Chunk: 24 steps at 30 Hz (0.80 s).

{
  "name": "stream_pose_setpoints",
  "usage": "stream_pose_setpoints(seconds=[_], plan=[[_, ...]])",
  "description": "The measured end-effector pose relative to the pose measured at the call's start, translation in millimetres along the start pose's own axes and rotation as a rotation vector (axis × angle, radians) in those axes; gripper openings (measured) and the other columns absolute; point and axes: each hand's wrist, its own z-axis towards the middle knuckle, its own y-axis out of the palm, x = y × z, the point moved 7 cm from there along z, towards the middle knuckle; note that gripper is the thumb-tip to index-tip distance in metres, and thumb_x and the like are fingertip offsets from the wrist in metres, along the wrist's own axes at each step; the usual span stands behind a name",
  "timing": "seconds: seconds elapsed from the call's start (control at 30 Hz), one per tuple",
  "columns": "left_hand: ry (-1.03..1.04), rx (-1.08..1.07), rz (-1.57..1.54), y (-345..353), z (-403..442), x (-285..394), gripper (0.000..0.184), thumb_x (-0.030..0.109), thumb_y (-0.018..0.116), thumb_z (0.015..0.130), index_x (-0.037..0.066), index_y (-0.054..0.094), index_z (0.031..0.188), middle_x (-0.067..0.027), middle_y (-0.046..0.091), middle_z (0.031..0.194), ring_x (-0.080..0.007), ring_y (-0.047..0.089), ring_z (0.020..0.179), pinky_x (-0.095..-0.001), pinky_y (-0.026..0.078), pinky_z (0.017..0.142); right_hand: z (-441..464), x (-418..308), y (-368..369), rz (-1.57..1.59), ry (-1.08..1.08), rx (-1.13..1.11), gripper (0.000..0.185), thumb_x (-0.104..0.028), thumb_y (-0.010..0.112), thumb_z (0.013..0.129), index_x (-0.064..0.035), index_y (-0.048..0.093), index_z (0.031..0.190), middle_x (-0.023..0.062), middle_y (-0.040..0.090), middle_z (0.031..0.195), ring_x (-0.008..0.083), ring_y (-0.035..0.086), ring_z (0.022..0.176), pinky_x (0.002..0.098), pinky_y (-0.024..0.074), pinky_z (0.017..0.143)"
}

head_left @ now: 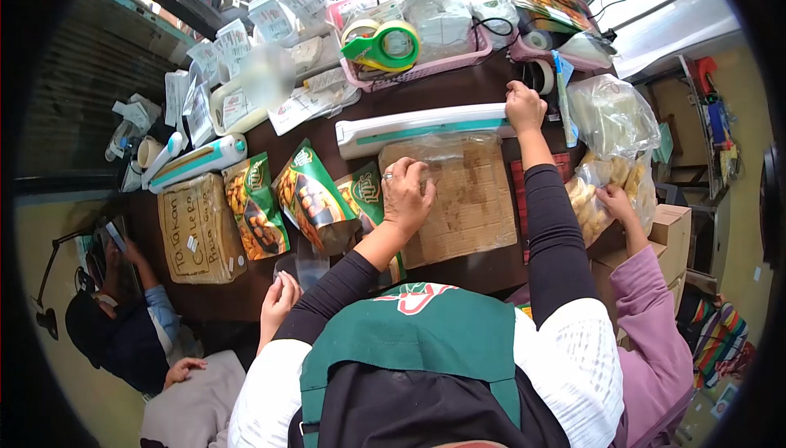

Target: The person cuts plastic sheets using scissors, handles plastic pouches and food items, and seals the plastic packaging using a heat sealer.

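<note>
My left hand (407,197), with a ring on one finger, rests on a brown cardboard piece (468,202) with its fingers bent and slightly apart. It holds nothing that I can see. My right hand (525,106) is closed around the right end of a long white and teal heat sealer (426,127), which lies just beyond the cardboard. Beside my left hand is a green snack pouch (357,194), partly hidden by my hand and forearm. Two more green pouches, one standing open-looking (315,198) and one flat (257,207), are further left.
A taped box with handwriting (201,231) and a second sealer (199,163) are at left. Behind stand a pink basket (426,72) and a green tape dispenser (393,45). At right, a co-worker's hand (620,205) reaches into a snack bag (602,182). Another hand (280,297) is near my left elbow.
</note>
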Motion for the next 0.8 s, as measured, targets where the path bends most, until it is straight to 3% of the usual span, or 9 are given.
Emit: stream_pose_setpoints(seconds=[0.17, 0.27, 0.5, 0.67, 0.8], plan=[[0.161, -0.125, -0.258, -15.8, -20.5, 22.6, 0.017, 0.006, 0.064, 0.071, 0.006, 0.059, 0.087, -0.0111, 0.057, 0.09, -0.0297, 0.055, 0.085, -0.0384, 0.044, 0.075, 0.9, 1.3, -0.2, -0.055, -0.022, 0.004, 0.021, -0.022, 0.049, 0.079, -0.0184, 0.066, 0.09, 0.0097, 0.067, 0.084, 0.0304, 0.063, 0.081, 0.0463, 0.0462, 0.071], [0.249, -0.196, -0.323, -34.7, -36.2, 36.0, 0.008, 0.01, 0.063, 0.076, 0.006, 0.06, 0.081, -0.0095, 0.059, 0.077, -0.0278, 0.058, 0.072, -0.0364, 0.046, 0.065, 2.0, 3.9, 5.2, -0.032, -0.007, -0.037, 0.021, -0.023, 0.049, 0.08, -0.0189, 0.066, 0.092, 0.0099, 0.067, 0.085, 0.0303, 0.063, 0.082, 0.0453, 0.0467, 0.071], [0.156, -0.288, -0.233, -37.6, -71.4, 21.2, 0.012, 0.016, 0.061, 0.08, 0.004, 0.061, 0.078, -0.0091, 0.059, 0.072, -0.0267, 0.057, 0.067, -0.0367, 0.045, 0.058, 2.9, 4.8, 4.8, -0.033, 0.042, -0.075, 0.023, -0.024, 0.048, 0.08, -0.0197, 0.066, 0.095, 0.0102, 0.066, 0.09, 0.0291, 0.062, 0.088, 0.0459, 0.0442, 0.076], [0.13, -0.28, -0.04, -34.8, -49.7, 20.0, 0.009, 0.022, 0.061, 0.081, 0.013, 0.062, 0.081, -0.0008, 0.063, 0.081, -0.0188, 0.059, 0.078, -0.0358, 0.035, 0.076, 1.6, 3.6, 2.4, -0.045, 0.008, 0.007, 0.024, -0.021, 0.047, 0.079, -0.0189, 0.067, 0.092, 0.0113, 0.067, 0.086, 0.0303, 0.063, 0.084, 0.046, 0.0454, 0.074], [0.166, -0.147, 0.083, -40.8, -12.9, 23.6, 0.013, 0.023, 0.062, 0.08, 0.013, 0.063, 0.088, -0.0044, 0.06, 0.095, -0.0223, 0.056, 0.094, -0.042, 0.03, 0.09, -0.2, -1.8, -4.5, -0.053, -0.001, 0.034, 0.022, -0.02, 0.047, 0.078, -0.0174, 0.066, 0.089, 0.0103, 0.067, 0.085, 0.0295, 0.063, 0.082, 0.0454, 0.0457, 0.071]])
